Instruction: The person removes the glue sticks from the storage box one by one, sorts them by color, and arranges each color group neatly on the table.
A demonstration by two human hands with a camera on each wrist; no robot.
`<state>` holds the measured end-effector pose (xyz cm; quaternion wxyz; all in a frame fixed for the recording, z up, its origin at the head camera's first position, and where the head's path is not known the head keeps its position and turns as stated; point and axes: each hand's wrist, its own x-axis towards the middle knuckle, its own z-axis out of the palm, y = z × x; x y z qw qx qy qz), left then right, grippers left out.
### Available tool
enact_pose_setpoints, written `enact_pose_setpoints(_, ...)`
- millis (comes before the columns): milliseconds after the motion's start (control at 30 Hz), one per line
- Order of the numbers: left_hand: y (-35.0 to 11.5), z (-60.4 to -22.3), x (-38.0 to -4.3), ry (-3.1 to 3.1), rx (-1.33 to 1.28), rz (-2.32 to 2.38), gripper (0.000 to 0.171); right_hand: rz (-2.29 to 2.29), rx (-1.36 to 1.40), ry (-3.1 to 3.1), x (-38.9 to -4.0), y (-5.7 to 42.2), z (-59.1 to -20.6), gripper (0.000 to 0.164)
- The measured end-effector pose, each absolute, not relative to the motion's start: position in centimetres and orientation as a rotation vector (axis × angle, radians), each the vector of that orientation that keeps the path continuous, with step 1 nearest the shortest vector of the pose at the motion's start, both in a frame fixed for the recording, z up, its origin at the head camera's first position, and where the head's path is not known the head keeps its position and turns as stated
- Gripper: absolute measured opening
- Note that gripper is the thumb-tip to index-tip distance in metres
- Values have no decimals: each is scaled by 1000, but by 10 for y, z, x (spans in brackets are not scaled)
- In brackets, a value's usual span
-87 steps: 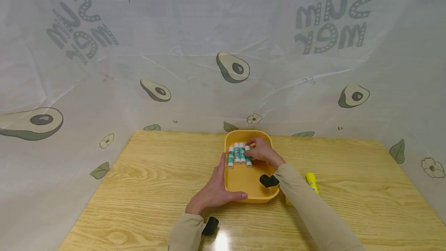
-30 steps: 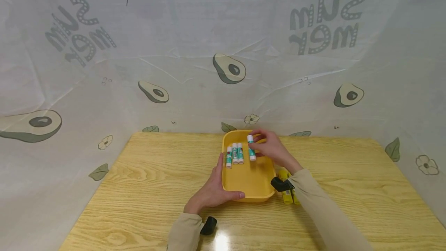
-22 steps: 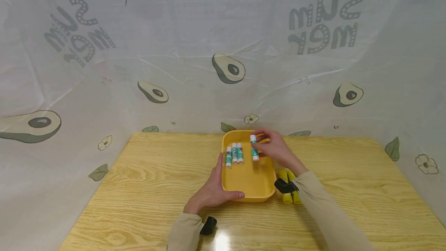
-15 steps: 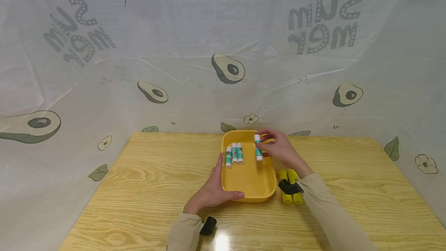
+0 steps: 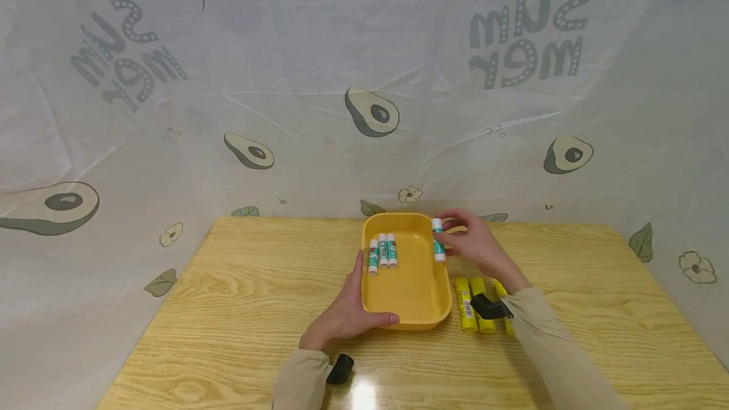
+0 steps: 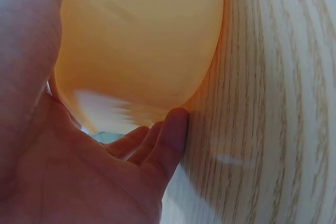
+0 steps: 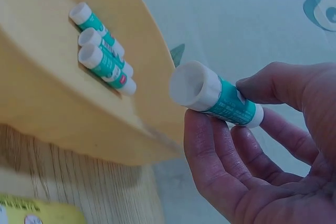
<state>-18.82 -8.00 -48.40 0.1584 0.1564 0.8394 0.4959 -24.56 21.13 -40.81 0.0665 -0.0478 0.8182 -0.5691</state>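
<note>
A yellow plastic tray [image 5: 407,293] lies on the table. My left hand [image 5: 344,312] holds its near left corner, thumb along the front rim and fingers against the left wall. Between the thumb and fingers of my right hand [image 5: 478,245] is a white-and-green glue stick [image 5: 438,248], pinched above the tray's right rim; the right wrist view shows this glue stick [image 7: 231,100] with its white end towards the camera. Three similar glue sticks [image 5: 383,252] lie side by side in the tray's left half, also seen as glue sticks [image 7: 102,59] in the right wrist view.
Right of the tray, three thicker yellow tubes [image 5: 467,305] lie on the wooden table [image 5: 256,283], the rightmost partly behind my right wrist. A white cloth [image 5: 319,163] printed with avocados hangs behind and at the sides.
My right hand has lifted the rightmost glue stick from the row and carried it rightward to the tray's right rim. More of the yellow tubes now shows. My left hand has stayed on the tray.
</note>
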Motion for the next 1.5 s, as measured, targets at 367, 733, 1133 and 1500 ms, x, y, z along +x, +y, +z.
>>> enact_pose_setpoints(367,-80,-483,-187,2394,439,1442,139,-1671,-107,2513,-247,231,-418,52)
enact_pose_setpoints(733,-80,-480,-187,2389,426,1440,139,-1611,-88,2524,-254,245,-434,49)
enact_pose_setpoints(1133,-79,-478,-187,2379,417,1439,138,-1447,-65,2544,-265,255,-452,47)
enact_pose_setpoints(1500,-79,-479,-186,2376,425,1441,138,-1368,-17,2531,-273,254,-458,49)
